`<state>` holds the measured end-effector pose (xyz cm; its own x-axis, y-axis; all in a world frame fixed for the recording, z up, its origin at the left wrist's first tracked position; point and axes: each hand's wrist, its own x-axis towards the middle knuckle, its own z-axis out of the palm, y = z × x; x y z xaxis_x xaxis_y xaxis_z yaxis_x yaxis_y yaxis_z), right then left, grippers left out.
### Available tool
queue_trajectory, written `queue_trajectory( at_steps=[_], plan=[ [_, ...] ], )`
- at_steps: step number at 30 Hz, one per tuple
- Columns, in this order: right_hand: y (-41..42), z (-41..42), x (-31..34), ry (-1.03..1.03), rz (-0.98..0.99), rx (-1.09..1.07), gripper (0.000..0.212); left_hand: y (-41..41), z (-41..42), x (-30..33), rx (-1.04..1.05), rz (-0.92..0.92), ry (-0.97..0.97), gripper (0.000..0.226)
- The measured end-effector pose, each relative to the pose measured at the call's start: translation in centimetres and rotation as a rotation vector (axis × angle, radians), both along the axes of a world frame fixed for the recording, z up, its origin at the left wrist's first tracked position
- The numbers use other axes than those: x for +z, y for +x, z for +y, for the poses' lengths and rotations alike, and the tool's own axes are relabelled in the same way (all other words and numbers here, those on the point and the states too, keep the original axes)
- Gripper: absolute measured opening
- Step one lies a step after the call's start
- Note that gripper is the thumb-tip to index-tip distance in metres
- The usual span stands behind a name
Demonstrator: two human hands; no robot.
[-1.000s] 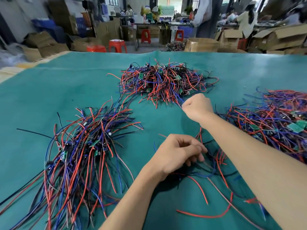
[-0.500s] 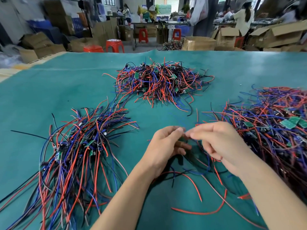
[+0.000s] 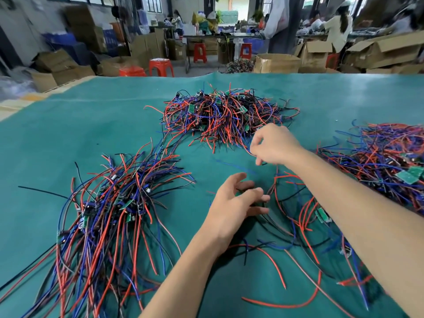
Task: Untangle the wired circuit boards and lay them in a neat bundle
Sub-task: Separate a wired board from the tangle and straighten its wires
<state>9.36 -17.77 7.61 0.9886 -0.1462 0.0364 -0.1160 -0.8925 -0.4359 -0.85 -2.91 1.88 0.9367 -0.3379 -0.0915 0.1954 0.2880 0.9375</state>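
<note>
Small green circuit boards with red, blue and black wires lie on the green table cover (image 3: 91, 125). A combed bundle (image 3: 103, 216) lies at the left, a tangled pile (image 3: 222, 115) at the far centre, and another tangled pile (image 3: 380, 161) at the right. Loose wired boards (image 3: 300, 214) lie near me in the middle. My left hand (image 3: 234, 205) hovers over these with fingers spread, its fingertips touching black wires. My right hand (image 3: 275, 145) reaches out to the far pile's near edge with fingers curled, pinching a thin wire (image 3: 246, 149).
Long red wires (image 3: 275, 262) trail toward the table's near edge. Beyond the far edge stand cardboard boxes (image 3: 277, 63), red stools (image 3: 160, 67) and work tables where people sit. Bare cloth shows at the far left and far right.
My hands were together over the loose wires. The right hand has moved away toward the far pile, and the left hand has opened its fingers.
</note>
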Motion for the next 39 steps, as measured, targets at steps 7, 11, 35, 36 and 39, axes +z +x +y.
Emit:
queue_trajectory(
  at_steps=[7, 11, 35, 36, 39],
  plan=[
    [5.6, 0.1, -3.2, -0.129, 0.082, -0.102, 0.042, 0.2, 0.3, -0.2, -0.026, -0.004, 0.002, 0.044],
    [6.2, 0.3, -3.5, -0.208, 0.081, -0.060, 0.032, 0.2, 0.3, -0.3, -0.032, -0.006, -0.001, 0.043],
    [-14.1, 0.3, -2.8, 0.871, 0.252, 0.308, 0.023, 0.4, 0.2, 0.0, 0.002, 0.049, 0.007, 0.024],
    [-14.1, 0.4, -2.9, 0.876, 0.287, 0.336, 0.021, 0.4, 0.3, -0.1, -0.008, 0.026, 0.035, 0.022],
    [-14.1, 0.2, -3.3, 0.862, 0.318, 0.366, 0.014, 0.3, 0.4, -0.2, -0.021, -0.013, 0.046, 0.017]
  ],
)
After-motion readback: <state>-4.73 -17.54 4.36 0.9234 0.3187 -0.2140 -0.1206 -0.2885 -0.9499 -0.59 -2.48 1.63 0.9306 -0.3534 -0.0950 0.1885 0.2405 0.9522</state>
